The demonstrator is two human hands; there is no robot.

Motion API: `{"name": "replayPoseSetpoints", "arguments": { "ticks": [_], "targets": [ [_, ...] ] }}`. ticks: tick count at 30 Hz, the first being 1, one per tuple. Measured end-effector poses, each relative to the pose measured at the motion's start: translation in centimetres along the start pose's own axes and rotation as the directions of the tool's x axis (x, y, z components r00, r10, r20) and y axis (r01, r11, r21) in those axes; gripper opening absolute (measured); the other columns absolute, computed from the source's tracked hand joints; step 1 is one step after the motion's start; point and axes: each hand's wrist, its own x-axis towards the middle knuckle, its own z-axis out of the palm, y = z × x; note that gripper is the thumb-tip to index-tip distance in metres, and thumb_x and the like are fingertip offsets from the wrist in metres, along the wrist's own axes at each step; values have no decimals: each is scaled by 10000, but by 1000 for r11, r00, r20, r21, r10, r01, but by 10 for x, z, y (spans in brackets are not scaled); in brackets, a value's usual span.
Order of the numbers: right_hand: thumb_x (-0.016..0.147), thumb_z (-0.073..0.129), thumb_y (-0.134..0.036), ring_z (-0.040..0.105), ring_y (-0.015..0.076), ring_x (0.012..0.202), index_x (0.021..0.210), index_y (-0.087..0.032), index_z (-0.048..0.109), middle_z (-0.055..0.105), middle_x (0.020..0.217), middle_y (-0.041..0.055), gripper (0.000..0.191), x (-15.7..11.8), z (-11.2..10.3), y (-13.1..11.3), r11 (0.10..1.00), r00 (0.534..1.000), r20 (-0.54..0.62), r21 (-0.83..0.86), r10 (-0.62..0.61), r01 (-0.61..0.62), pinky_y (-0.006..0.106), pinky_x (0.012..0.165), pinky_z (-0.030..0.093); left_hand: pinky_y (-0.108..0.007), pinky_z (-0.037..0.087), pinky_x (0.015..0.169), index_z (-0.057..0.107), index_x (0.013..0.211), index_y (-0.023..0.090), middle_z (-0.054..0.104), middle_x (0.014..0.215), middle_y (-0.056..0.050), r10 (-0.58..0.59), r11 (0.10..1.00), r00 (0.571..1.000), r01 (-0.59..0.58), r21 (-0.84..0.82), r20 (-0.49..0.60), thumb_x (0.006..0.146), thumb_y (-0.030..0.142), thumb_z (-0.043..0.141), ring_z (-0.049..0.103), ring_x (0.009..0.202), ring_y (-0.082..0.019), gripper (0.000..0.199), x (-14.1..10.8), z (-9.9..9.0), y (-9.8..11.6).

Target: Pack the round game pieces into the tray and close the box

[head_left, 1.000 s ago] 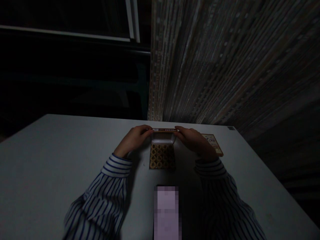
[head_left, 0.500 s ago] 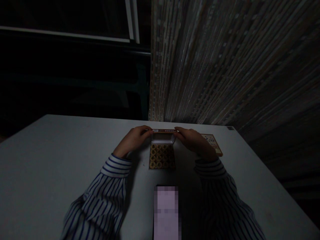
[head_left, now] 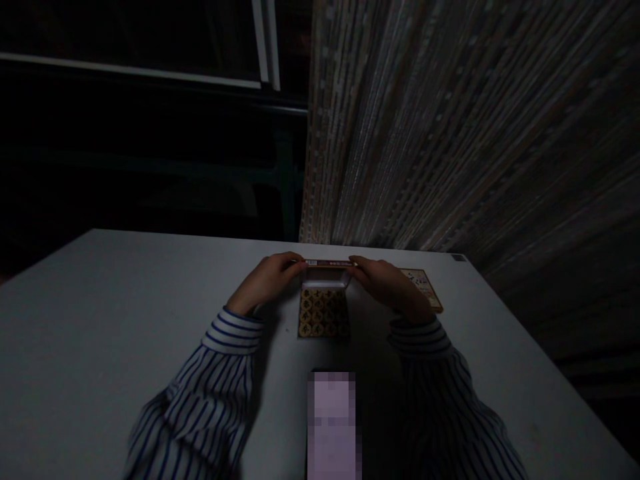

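On the white table, a small box of round wooden pieces marked with dark characters lies in the middle, the pieces in rows. Behind the pieces the box lid is raised, its printed edge facing up. My left hand pinches the lid's left end between thumb and fingers. At the right end, my right hand grips the lid the same way. A flat printed box lies just beyond my right wrist, partly hidden by it.
A blurred-out phone-like object lies at the near edge of the white table, between my forearms. A string curtain hangs behind the table at the right. A small dark label is at the far right corner.
The lid looks tilted slightly lower towards the pieces, with less of its inside showing. Both hands stay in nearly the same place.
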Motion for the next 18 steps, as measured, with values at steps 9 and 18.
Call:
{"name": "replayPoseSetpoints", "arguments": {
  "ticks": [9,18],
  "targets": [
    [921,280,-422,578,241,998,1242,-192,456,610,1134,114,433,-4,0,-4,1000,1000,-14,-21,-11,11,340,812,405,-321,439,799,637,944,176,663,962,-71,12,1000,1000,-12,4,-2,827,437,418,594,881,-206,359,-1,-2,0],
    [922,285,-423,568,224,1020,1240,-203,456,612,1133,104,424,-5,1,-4,1000,999,-34,-13,-12,11,330,841,396,-330,437,807,637,937,172,663,962,-79,7,1000,1000,-7,5,11,823,443,418,593,890,-211,367,0,-2,-2]
  ]
}}
